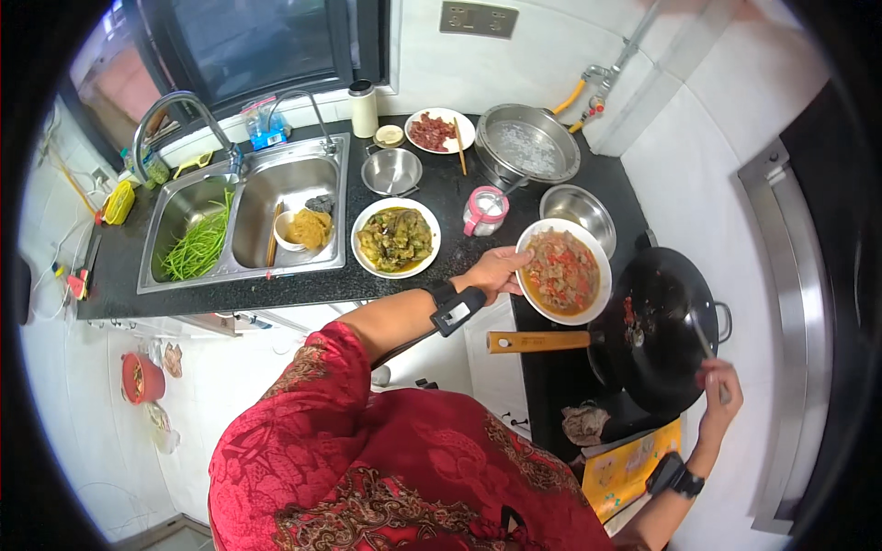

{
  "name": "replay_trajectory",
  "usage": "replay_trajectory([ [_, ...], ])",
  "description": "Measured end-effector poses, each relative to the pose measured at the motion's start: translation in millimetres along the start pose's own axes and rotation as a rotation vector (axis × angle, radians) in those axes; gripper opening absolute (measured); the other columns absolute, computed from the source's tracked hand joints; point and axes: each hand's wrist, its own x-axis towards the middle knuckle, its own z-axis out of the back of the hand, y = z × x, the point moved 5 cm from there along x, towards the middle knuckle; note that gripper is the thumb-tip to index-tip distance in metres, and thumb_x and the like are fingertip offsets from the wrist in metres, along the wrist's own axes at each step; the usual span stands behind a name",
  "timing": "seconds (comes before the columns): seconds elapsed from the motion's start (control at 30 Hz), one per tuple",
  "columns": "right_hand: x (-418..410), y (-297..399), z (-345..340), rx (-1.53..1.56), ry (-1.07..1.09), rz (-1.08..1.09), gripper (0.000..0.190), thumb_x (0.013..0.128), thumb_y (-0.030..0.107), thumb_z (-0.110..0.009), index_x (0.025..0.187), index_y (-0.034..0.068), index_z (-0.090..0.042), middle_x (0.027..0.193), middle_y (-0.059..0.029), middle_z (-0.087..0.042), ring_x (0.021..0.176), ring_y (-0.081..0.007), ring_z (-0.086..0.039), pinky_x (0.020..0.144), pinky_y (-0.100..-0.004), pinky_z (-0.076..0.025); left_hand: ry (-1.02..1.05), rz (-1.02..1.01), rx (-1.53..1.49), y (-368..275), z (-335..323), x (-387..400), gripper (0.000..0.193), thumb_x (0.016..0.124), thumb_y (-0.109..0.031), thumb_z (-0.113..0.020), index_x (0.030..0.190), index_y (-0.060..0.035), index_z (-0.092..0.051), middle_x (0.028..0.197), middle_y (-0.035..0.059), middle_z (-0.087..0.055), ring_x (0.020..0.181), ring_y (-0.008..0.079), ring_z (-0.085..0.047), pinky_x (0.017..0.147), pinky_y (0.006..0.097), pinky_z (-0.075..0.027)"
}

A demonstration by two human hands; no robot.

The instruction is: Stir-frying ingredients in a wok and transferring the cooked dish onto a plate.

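My left hand grips the rim of a white plate that holds cooked meat with red pepper pieces in brown sauce. The plate is over the left edge of a black wok. Bits of red pepper and residue lie in the wok. My right hand holds the handle of a metal utensil, whose head is hard to make out against the wok's right side. The wok's wooden handle points left. A steel bowl sits behind the plate, and a pink-lidded glass jar stands left of it.
Left on the black counter are a plate of cooked green vegetables, an empty-looking steel bowl, a plate of raw meat with chopsticks, and a large steel pot. The double sink holds greens. A crumpled cloth lies before the wok.
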Motion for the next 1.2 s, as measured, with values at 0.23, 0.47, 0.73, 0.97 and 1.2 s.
replay_trajectory([
  [0.23,22.4,-4.5,-32.7,-0.026,0.159,-0.041,0.008,0.081,0.004,-0.057,0.075,0.0,-0.053,0.085,-0.0071,-0.058,0.076,-0.0143,-0.054,0.07,-0.0247,-0.043,-0.034,-0.02,-0.039,-0.9,3.8,2.6,0.027,0.09,-0.029,-0.055,0.102,-0.0044,-0.058,0.093,0.0067,-0.066,0.079,0.0144,-0.066,0.068,0.0276,-0.056],
  [0.47,-3.6,11.0,23.1,0.151,-0.18,-0.132,0.014,0.084,0.012,-0.054,0.077,0.0,-0.056,0.08,-0.0121,-0.06,0.065,-0.0161,-0.059,0.062,-0.0266,-0.048,0.0,0.003,0.001,9.4,-4.0,12.0,0.03,0.091,-0.031,-0.052,0.104,-0.0052,-0.059,0.095,0.0067,-0.066,0.084,0.0139,-0.065,0.071,0.0264,-0.055],
  [0.73,-18.2,-0.9,108.5,0.056,-0.714,-0.437,0.044,0.087,0.044,-0.053,0.071,0.003,-0.049,0.064,-0.0133,-0.059,0.032,-0.0145,-0.047,0.028,-0.0241,-0.032,-0.016,-0.002,0.002,20.1,1.3,16.6,0.028,0.091,-0.031,-0.051,0.104,-0.0072,-0.059,0.092,0.0034,-0.066,0.078,0.0107,-0.064,0.063,0.0224,-0.055],
  [0.97,-8.3,-53.4,60.5,0.352,-0.81,-0.399,0.04,0.089,0.04,-0.053,0.073,0.003,-0.048,0.066,-0.0148,-0.06,0.035,-0.0154,-0.048,0.029,-0.0246,-0.036,-0.012,0.006,-0.013,27.3,-0.4,25.0,0.028,0.092,-0.03,-0.051,0.106,-0.0071,-0.058,0.093,0.0031,-0.065,0.078,0.0108,-0.064,0.064,0.0224,-0.056],
  [1.2,-13.6,-38.6,110.9,0.109,-0.801,-0.405,0.033,0.087,0.032,-0.055,0.075,0.002,-0.05,0.065,-0.013,-0.06,0.034,-0.0141,-0.047,0.028,-0.024,-0.034,-0.019,-0.001,-0.027,24.7,-0.2,25.0,0.03,0.092,-0.029,-0.05,0.109,-0.0053,-0.056,0.095,0.0048,-0.065,0.08,0.012,-0.065,0.065,0.0232,-0.056],
])
